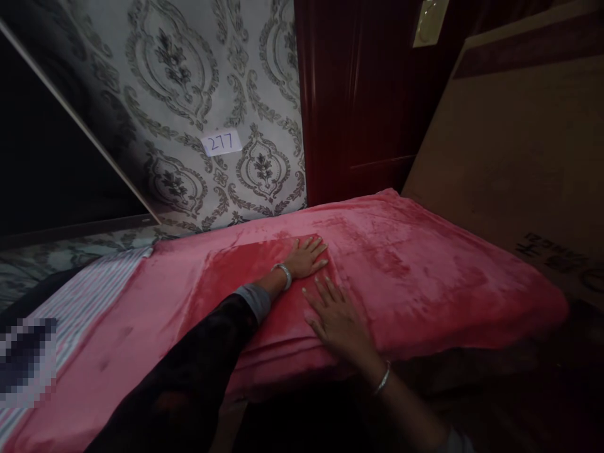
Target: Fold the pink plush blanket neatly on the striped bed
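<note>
A pink plush blanket (425, 270) lies spread over a long flat surface. On its middle rests a folded, darker red piece of plush cloth (236, 270); whether it is part of the same blanket I cannot tell. My left hand (306, 259) is flat on the far right corner of this folded piece, fingers spread. Just nearer and to the right, my right hand (340, 318) lies with fingers apart at the folded piece's right edge. Neither hand grips anything. Each wrist wears a silvery bracelet.
Striped cloth (94, 296) shows at the left beside the blanket. A patterned wall (189, 113) with a paper label (221, 143) reading 277 and a dark red door (353, 94) stand behind. A large cardboard box (514, 151) leans at the right, a dark panel (51, 138) at the left.
</note>
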Demonstrator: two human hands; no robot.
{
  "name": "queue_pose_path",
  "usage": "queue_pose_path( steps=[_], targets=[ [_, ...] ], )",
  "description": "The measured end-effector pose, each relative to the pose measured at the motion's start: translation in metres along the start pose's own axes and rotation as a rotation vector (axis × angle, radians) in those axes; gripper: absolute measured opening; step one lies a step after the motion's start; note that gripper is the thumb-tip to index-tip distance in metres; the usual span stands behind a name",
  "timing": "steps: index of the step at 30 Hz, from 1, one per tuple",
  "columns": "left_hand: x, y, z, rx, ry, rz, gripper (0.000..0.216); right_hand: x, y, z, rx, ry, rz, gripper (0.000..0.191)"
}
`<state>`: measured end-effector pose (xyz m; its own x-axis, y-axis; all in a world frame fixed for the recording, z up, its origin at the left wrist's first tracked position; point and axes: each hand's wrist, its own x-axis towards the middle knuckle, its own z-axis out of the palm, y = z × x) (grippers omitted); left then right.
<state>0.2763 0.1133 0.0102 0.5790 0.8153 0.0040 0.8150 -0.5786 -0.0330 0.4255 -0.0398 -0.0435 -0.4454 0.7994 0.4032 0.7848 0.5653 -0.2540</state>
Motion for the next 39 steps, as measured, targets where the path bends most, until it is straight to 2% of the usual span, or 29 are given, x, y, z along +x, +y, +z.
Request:
queue_pose_path(
  steps=[6,10,12,15,19,22,25,28,31,34,39],
  targets=[
    [-0.009,0.02,-0.018,-0.023,-0.058,-0.092,0.064,-0.011,-0.002,0.0,-0.087,-0.016,0.001,0.053],
    [-0.033,0.031,-0.026,-0.085,-0.094,-0.101,0.067,-0.023,-0.002,0.005,-0.132,0.034,-0.015,0.054],
    [-0.06,0.036,-0.024,-0.107,-0.097,-0.059,0.068,-0.032,-0.001,0.009,-0.145,0.055,-0.027,0.054],
    [-0.115,0.046,-0.013,-0.098,-0.054,0.025,0.062,-0.048,0.007,0.012,-0.142,0.062,-0.048,0.055],
    [-0.186,0.071,0.003,-0.096,0.094,0.029,0.061,-0.046,0.026,-0.005,-0.046,-0.003,-0.119,0.049],
    [-0.212,0.088,0.007,-0.119,0.196,-0.039,0.064,-0.012,0.026,-0.027,0.04,-0.015,-0.163,0.05],
    [-0.216,0.099,0.009,-0.126,0.275,-0.159,0.068,0.042,0.005,-0.034,0.043,-0.057,-0.213,0.055],
    [-0.216,0.103,0.022,-0.094,0.32,-0.226,0.072,0.093,-0.023,-0.02,-0.035,-0.169,-0.213,0.06],
    [-0.218,0.105,0.044,-0.033,0.361,-0.229,0.069,0.131,-0.034,0.005,-0.107,-0.285,-0.178,0.06],
    [-0.222,0.106,0.059,0.006,0.4,-0.216,0.069,0.159,-0.025,0.028,-0.136,-0.314,-0.172,0.058],
    [-0.225,0.107,0.06,-0.016,0.4,-0.203,0.072,0.185,-0.004,0.048,-0.177,-0.28,-0.155,0.059]
  ],
)
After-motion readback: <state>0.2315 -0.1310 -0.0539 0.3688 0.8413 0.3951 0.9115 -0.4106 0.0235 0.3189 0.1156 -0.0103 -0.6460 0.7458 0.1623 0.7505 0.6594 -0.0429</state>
